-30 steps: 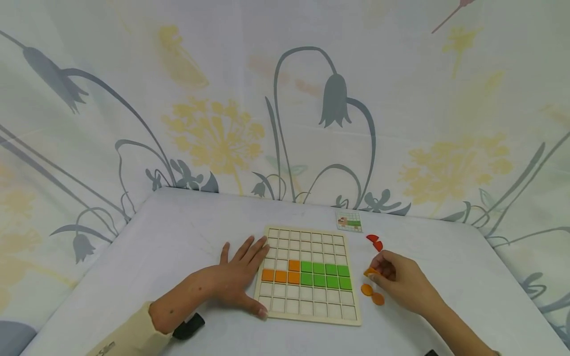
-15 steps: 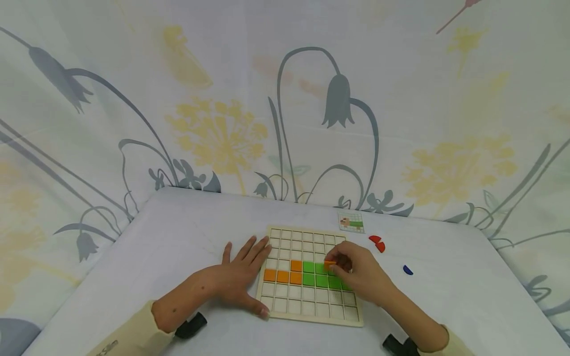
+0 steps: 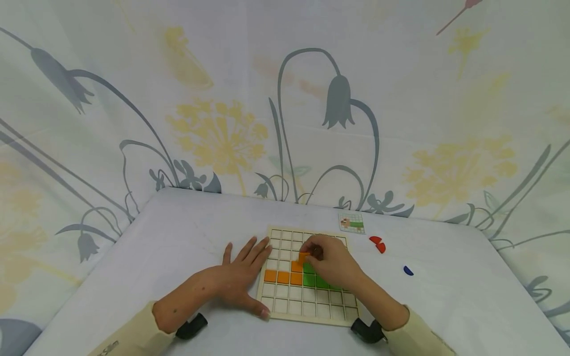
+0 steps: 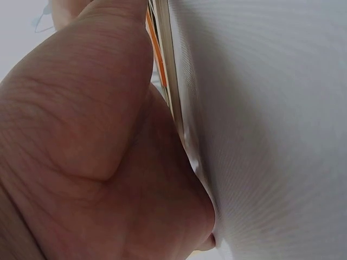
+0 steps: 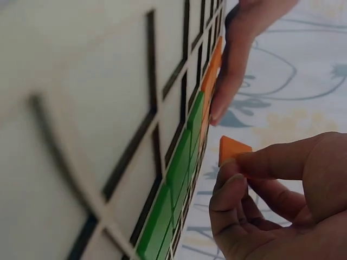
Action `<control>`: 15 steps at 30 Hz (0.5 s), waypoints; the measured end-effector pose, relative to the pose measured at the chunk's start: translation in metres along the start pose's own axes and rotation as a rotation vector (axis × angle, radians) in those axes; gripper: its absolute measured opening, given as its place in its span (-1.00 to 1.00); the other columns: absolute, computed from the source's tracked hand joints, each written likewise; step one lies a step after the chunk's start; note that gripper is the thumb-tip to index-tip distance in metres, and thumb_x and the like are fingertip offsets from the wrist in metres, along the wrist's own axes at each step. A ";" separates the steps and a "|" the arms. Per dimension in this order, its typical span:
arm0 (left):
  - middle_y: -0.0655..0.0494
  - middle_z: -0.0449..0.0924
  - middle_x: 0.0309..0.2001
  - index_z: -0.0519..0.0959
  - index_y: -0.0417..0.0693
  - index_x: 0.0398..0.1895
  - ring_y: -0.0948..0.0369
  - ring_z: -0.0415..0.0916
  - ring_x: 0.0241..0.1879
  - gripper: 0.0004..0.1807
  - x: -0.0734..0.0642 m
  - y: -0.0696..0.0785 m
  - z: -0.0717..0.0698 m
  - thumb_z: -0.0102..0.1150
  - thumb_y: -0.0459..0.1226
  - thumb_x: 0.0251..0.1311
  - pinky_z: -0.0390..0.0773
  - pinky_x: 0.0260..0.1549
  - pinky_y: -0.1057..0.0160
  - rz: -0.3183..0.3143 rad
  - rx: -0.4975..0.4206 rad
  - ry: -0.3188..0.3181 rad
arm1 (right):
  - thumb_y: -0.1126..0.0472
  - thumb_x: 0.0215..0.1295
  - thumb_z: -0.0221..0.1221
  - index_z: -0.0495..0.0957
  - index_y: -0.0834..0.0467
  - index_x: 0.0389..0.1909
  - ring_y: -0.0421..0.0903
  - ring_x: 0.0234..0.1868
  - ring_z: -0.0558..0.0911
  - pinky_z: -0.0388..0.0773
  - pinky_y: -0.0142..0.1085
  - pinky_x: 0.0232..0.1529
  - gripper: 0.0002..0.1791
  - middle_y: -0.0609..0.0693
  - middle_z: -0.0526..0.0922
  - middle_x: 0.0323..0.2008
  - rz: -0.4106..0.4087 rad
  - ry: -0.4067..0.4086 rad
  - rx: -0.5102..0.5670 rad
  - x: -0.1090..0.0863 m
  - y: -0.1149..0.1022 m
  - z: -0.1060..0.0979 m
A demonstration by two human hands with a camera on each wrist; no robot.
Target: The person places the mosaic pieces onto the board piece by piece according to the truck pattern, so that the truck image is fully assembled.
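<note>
My right hand [image 3: 333, 261] pinches an orange square tile [image 3: 304, 256] between thumb and fingers, over the gridded wooden board [image 3: 311, 320]. In the right wrist view the pinched tile [image 5: 233, 149] stands off the board's face. On the board lie orange tiles [image 3: 283, 277] and green tiles [image 3: 309, 280], the green ones partly covered by the right hand. My left hand [image 3: 238, 281] rests with fingers spread at the board's left edge, its fingertips and thumb at the frame. In the left wrist view the palm [image 4: 81, 124] hides most of the board.
A small picture card [image 3: 352, 223] lies behind the board's right corner. Two red pieces [image 3: 375, 240] lie to the right, with a blue half-round piece [image 3: 408, 270] farther right. A patterned cloth [image 3: 222, 133] rises behind the white tabletop [image 3: 200, 217].
My right hand has moved left from beside the board to over it, carrying the orange tile. Its forearm now covers where two rounded orange pieces lay. The left hand stays put.
</note>
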State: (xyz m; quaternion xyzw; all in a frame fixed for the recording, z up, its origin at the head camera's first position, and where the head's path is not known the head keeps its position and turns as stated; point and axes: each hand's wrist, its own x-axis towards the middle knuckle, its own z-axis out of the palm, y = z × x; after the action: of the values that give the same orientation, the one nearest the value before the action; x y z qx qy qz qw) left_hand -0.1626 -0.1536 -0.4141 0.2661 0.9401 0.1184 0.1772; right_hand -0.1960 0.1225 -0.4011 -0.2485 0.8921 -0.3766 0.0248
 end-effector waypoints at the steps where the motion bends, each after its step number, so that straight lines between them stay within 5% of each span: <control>1: 0.10 -0.50 0.76 -0.23 0.01 0.77 -0.04 -0.57 0.71 0.54 0.000 0.000 0.000 0.34 0.56 -0.06 -0.40 0.44 -0.57 0.001 0.001 0.001 | 0.43 0.39 0.32 0.71 0.12 -0.20 -0.18 -0.31 0.59 0.61 -0.32 -0.21 -0.86 -0.11 0.69 -0.28 0.011 -0.002 0.000 0.003 -0.002 0.001; 15: 0.12 -0.51 0.76 -0.24 0.04 0.77 -0.02 -0.57 0.71 0.55 0.000 -0.001 0.001 0.33 0.58 -0.08 -0.39 0.45 -0.56 0.002 -0.015 0.009 | 0.39 0.40 0.30 0.69 0.20 -0.21 -0.17 -0.36 0.60 0.60 -0.26 -0.29 -0.95 -0.06 0.68 -0.33 0.091 -0.039 0.043 0.028 0.007 0.005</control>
State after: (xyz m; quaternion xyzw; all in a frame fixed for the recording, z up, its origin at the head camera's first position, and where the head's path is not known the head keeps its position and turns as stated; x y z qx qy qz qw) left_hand -0.1623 -0.1546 -0.4156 0.2652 0.9397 0.1269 0.1746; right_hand -0.2224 0.1098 -0.4054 -0.2145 0.8935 -0.3892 0.0647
